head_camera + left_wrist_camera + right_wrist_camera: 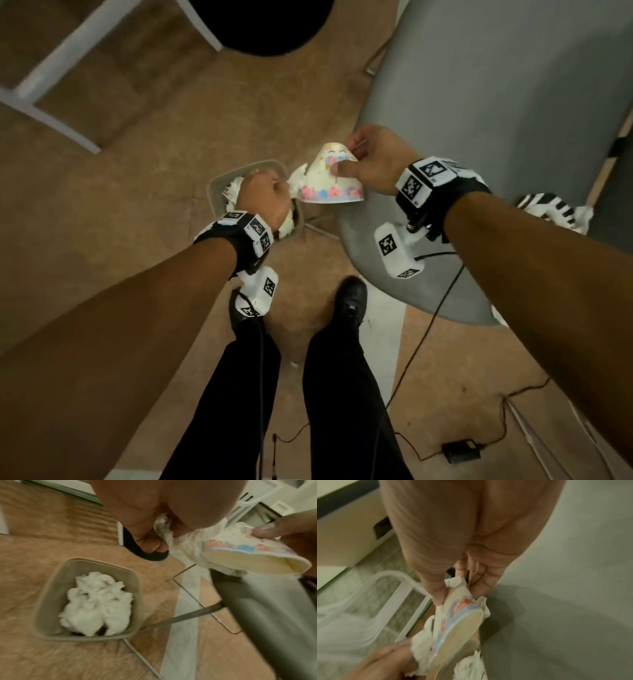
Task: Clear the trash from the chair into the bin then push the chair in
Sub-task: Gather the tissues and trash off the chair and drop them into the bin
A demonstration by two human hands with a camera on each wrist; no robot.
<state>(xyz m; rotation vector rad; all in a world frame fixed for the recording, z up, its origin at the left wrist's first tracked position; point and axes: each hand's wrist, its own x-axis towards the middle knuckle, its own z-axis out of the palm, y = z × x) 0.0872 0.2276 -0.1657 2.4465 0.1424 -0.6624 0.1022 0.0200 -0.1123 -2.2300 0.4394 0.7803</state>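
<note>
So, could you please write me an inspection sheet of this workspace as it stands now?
Surface: tan floor.
Job's things: flattened floral paper cup; beige square bin holding white tissues; grey chair.
Clutter: striped wrapper on the chair.
Grippers: left hand grips crumpled white tissue above the bin; right hand pinches the cup.
Cables: black cable, black adapter.
Surroundings: white frame.

- Left hand [265,202], right hand [375,161]: forearms bare, no sleeves.
- Wristbands [442,192]: black, carrying white blocks with black square markers.
- Wrist cameras [397,250]: white housings, black cables [424,329] trailing.
- Trousers [342,394]: black.
- Shoes [351,301]: black.
</note>
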